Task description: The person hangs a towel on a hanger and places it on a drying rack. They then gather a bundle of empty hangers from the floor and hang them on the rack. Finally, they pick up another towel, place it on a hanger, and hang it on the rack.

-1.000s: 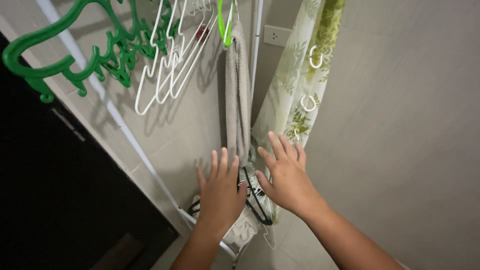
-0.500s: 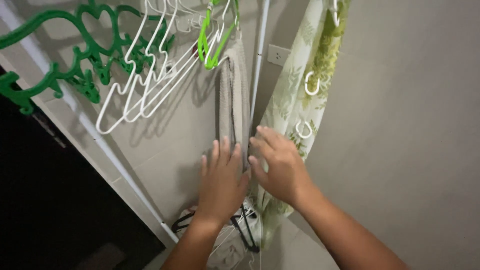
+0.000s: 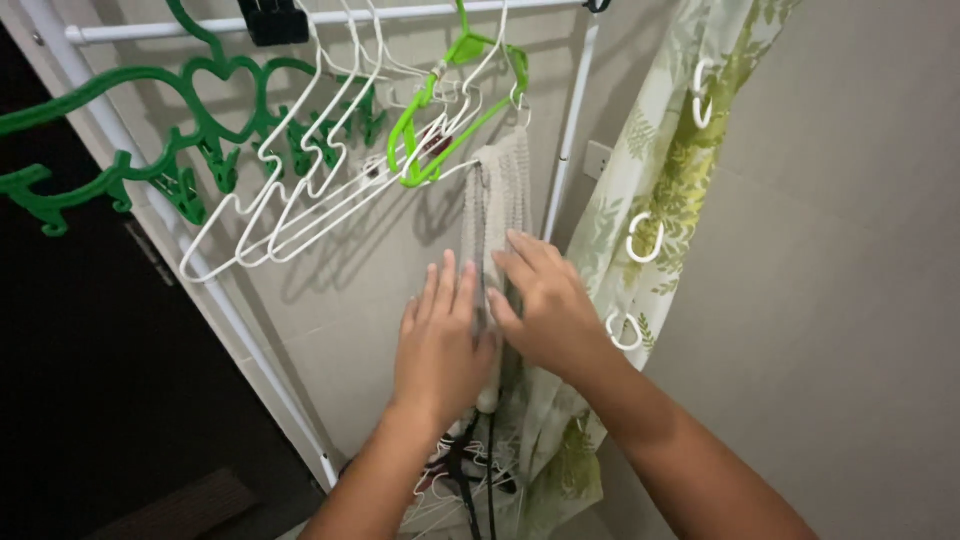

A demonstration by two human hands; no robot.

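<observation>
While pressed flat on hanging towel, left hand and right hand fingers open, gripping nothing. Risk: towel slipping off rack rail if tugged downward.

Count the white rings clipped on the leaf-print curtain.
3 white rings on the curtain: top, middle, lowest beside the right hand. Folds may hide more.

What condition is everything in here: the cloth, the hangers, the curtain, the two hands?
Grey towel: hanging from the rack, draped narrow.
Left hand: flat, fingers spread, on the towel.
Right hand: open, touching the towel.
White hangers: empty, tilted.
Lime hanger: empty.
Leaf-print curtain: hanging, bunched.
</observation>
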